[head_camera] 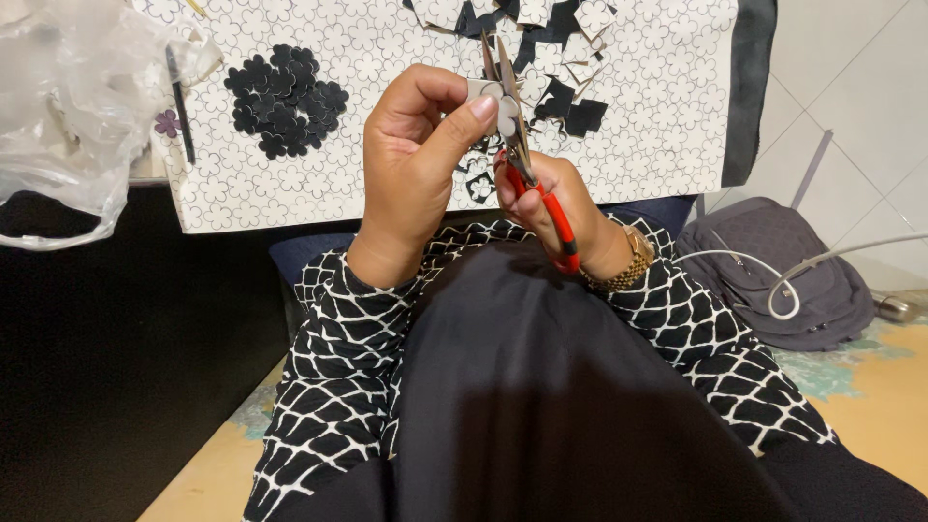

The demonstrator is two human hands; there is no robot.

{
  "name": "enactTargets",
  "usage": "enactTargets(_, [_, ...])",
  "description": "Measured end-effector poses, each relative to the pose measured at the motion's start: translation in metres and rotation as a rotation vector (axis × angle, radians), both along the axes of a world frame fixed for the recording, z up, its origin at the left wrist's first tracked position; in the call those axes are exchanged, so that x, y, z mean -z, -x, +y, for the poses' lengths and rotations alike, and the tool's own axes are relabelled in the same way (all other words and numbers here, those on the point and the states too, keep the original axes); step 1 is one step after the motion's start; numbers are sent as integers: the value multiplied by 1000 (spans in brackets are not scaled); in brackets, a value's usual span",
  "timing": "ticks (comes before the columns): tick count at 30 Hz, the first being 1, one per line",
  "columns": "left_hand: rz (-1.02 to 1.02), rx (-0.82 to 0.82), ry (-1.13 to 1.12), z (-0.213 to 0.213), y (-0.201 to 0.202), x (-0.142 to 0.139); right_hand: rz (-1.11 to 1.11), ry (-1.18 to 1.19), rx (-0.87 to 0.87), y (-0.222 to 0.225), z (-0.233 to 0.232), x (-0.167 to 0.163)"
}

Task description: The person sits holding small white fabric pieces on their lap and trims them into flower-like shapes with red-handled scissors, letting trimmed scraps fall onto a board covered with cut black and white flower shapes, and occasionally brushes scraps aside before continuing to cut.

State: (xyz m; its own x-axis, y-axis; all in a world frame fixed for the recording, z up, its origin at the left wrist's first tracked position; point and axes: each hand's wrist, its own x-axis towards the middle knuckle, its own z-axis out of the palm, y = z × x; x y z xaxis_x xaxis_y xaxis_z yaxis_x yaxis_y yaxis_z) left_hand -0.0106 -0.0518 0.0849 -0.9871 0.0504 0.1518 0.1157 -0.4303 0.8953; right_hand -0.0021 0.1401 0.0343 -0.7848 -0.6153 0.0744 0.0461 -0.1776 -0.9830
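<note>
Above the lap, head view: left hand (411, 159) pinching small white flower-shaped piece (488, 94) between thumb and fingers; right hand (551, 198), just beside, closed round red-handled scissors (527, 159), blades at the piece; patterned sheet (387, 58) behind both; black cut-out flowers (285, 100) left of left hand.

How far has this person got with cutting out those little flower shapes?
Done: a heap of black flower cutouts lies on the patterned sheet, with offcut scraps at its top edge. In hand: the left hand pinches a small pale piece while the right hand works red-handled scissors around it. Left: most of the sheet's printed flowers remain uncut.
</note>
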Motion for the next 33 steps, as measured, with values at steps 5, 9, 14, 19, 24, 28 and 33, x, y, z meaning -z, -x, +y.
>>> enactTargets(5, [-12, -22, -9, -1, 1, 2, 10, -24, -1, 0, 1, -1])
enactTargets(9, [16, -36, 3, -3, 2, 5, -7, -21, -1, 1, 1, 1])
enactTargets(14, [29, -49, 15, -4, 2, 6, -19, -25, -1, 1, 0, 4])
enactTargets(19, [25, -61, -12, -4, 3, 6, 0, -48, 6, 1, 0, 6])
enactTargets(24, [22, -81, -5, -4, 4, 7, 12, -59, 9, 2, 0, 7])
enactTargets(28, [29, -77, -23, -4, 5, 8, 50, -85, 25, 3, 0, 7])
enactTargets(33, [25, -71, -24, -4, 6, 9, 90, -114, 36, 4, 0, 8])
